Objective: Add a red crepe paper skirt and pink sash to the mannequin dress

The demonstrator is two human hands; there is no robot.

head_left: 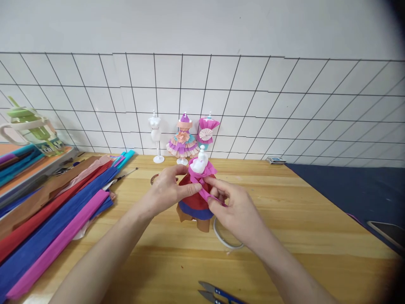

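A small white dress form [200,164] stands upright on the table in front of me, with magenta crepe paper [207,169] wrapped about its chest and waist. Below the waist hangs a layered paper skirt [193,197] in red, blue and brown. My left hand [167,185] grips the dressed form from its left side, thumb pressed on the magenta paper at the waist and fingertips partly hidden behind. On the other side, my right hand [229,200] is closed, pinching the loose magenta strip between thumb and fingers.
A roll of white tape [221,240] lies by the skirt, and blue thread snips [218,292] lie at the front edge. Crepe paper rolls [63,236] cover the left side. Behind stand a bare dress form [155,135] and two dressed ones [182,145]. A green-lidded bottle [33,126] is far left.
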